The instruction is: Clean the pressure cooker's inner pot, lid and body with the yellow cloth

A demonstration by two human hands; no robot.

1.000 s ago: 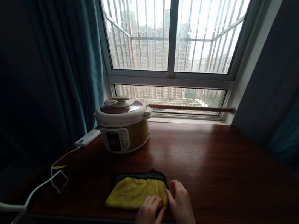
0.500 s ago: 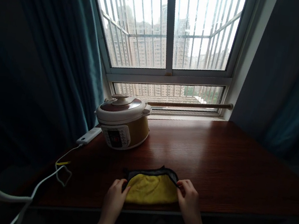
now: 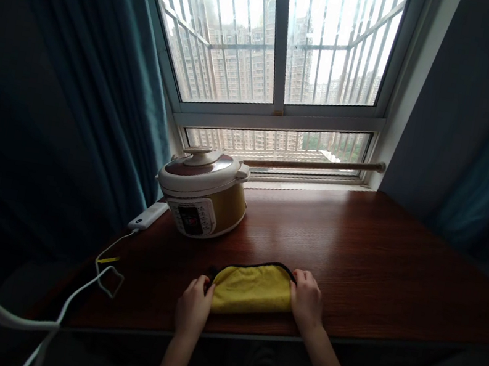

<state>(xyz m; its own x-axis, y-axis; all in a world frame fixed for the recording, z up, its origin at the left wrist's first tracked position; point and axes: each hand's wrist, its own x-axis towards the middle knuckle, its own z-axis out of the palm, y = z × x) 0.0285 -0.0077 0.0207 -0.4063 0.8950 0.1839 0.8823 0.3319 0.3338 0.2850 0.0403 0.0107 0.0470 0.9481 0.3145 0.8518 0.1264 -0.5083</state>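
Observation:
A folded yellow cloth [image 3: 253, 291] with dark edging lies on the wooden table near its front edge. My left hand [image 3: 194, 306] pinches the cloth's left end, thumb on the near face and fingers behind. At the opposite end, my right hand [image 3: 306, 301] has its fingers closed on the right corner. The cloth's dark grey side is tucked out of sight; only a thin dark border shows along its top.
A white and gold electric cooker [image 3: 202, 198] stands at the back left of the table [image 3: 354, 257]. Beside it lies a white power strip [image 3: 148, 216] with white cables [image 3: 81, 290] trailing left. A barred window and blue curtains [image 3: 116, 80] rise behind.
The cloth's far edge has come together with the near one, covering the grey strip. Both hands, holding its ends, have moved slightly away from the table's front edge.

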